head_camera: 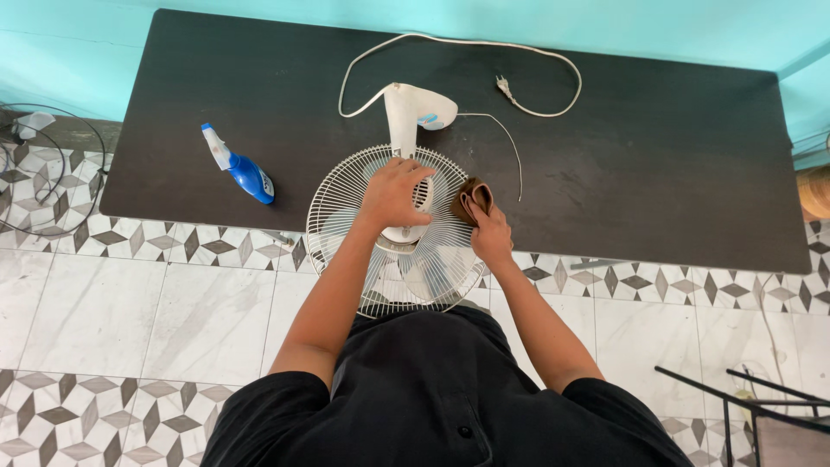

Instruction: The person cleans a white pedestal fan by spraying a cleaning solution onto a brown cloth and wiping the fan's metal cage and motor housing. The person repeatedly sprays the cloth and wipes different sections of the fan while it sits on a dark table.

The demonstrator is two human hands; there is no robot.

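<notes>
1. R hand [491,235] gripping folded brown cloth [474,199], fingers closed round it, pressed vs. fan grille [346,203].
2. L hand [393,192] flat, fingers spread, on grille centre; nothing held.
3. White fan lies at front edge of dark table [674,173], grille overhanging floor.
4. Blue spray bottle [242,169] well to the left.

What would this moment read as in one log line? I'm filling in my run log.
left hand: flat on fan grille | right hand: holds brown cloth at grille edge | spray bottle: lying on table
</notes>
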